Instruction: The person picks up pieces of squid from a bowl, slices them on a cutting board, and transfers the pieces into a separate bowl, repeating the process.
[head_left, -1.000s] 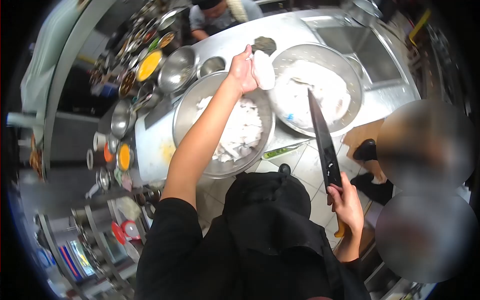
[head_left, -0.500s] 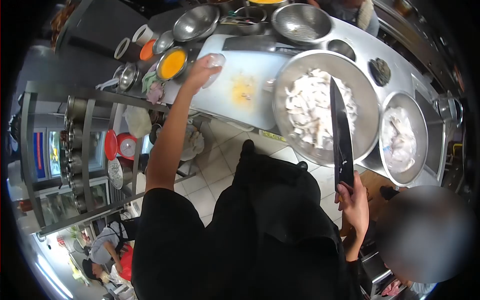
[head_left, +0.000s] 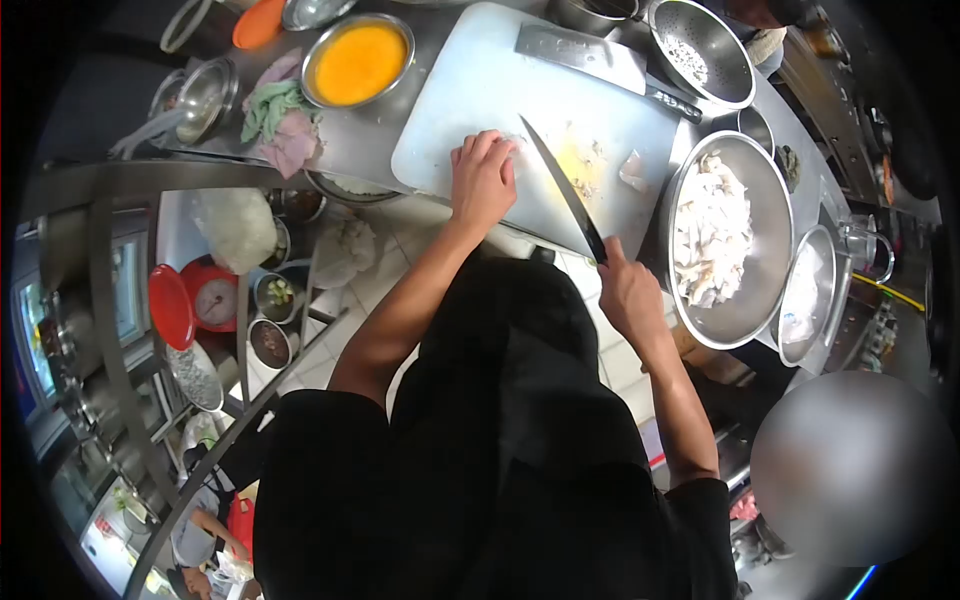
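My left hand [head_left: 484, 182] rests on the white cutting board [head_left: 450, 95], fingers curled and pressed down on a pale, translucent piece of food [head_left: 513, 143] that they mostly cover. In my right hand [head_left: 634, 292] is the handle of a long dark-bladed knife [head_left: 565, 188]. Its blade lies over the board, tip pointing up and left, just right of my left fingers. Yellowish wet residue with small scraps [head_left: 580, 165] spreads beside the blade. Another pale scrap [head_left: 633, 171] lies further right. A cleaver [head_left: 582, 56] rests along the board's far side.
Right of the board stands a large steel bowl [head_left: 768, 240] of white strips, then a smaller bowl [head_left: 822, 270] with pale contents. A colander [head_left: 735, 65] sits behind. To the left are a bowl of orange-yellow liquid [head_left: 358, 62] and crumpled cloths [head_left: 285, 125]. A blurred person is at lower right.
My right hand has brought the knife from over the large bowl to the board. My left hand has set the pale piece down near the blade. The view has shifted closer to the board.
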